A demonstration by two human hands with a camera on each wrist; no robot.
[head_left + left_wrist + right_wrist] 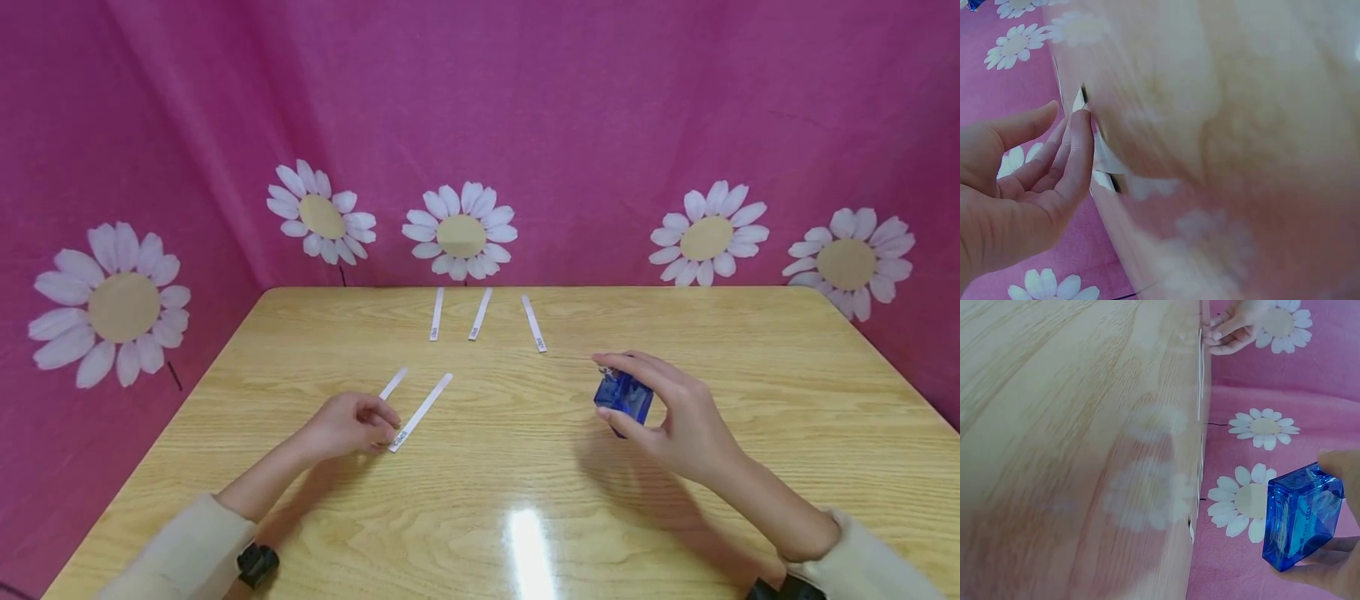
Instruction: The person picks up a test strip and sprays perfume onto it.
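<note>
My right hand (686, 417) holds a blue glass perfume bottle (624, 402) above the table, pinched between thumb and fingers. Clear blue walls and some lettering show on the bottle (1304, 515) in the right wrist view. On the left, my left hand (356, 425) is low over the table with its fingertips right at the lower end of a white paper strip (423, 410) that bears small writing. Its thumb stands apart from the fingers (1079, 150) in the left wrist view. A second strip (393, 383) lies partly hidden behind this hand.
Farther back on the wooden table (480, 500) lie a left strip (437, 315), a middle strip (481, 314) and a right strip (534, 323), each marked at its near end. A pink cloth (570, 125) with large daisies hangs behind the table and along its left side.
</note>
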